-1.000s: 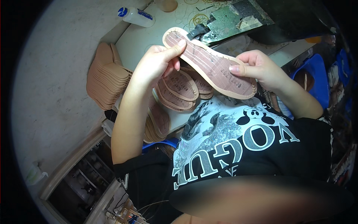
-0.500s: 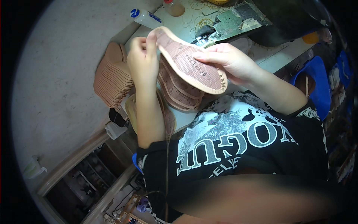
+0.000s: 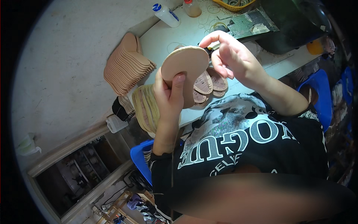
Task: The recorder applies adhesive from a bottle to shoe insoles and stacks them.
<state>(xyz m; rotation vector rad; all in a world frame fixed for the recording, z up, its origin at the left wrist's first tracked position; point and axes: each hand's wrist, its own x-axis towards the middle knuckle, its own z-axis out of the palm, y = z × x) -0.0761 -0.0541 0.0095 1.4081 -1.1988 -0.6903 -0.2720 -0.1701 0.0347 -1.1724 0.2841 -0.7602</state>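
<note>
A beige shoe insole (image 3: 186, 63) is in my left hand (image 3: 168, 98), gripped at its narrower part with the thumb across the smooth face. Its rounded wide end points up and away from me. My right hand (image 3: 234, 58) is open just right of that end, fingers apart and bent, the index fingertip close to the rim; whether it touches I cannot tell. Below the hands, several insoles with pleated edges (image 3: 204, 84) lie on the white table, partly covered by the held one.
On the left stands a leaning row of beige insoles (image 3: 126, 69), with yellowish-edged soles (image 3: 145, 108) nearer me. At the back are a white bottle (image 3: 166, 15), a red-capped jar (image 3: 192, 8), a yellow basket (image 3: 235, 4) and a green board (image 3: 253, 24). A blue chair (image 3: 319, 93) is at right.
The insole has turned from its marked, pleated underside to its smooth face. My right hand has let go of it and opened; my left hand has moved lower and to the right, holding it.
</note>
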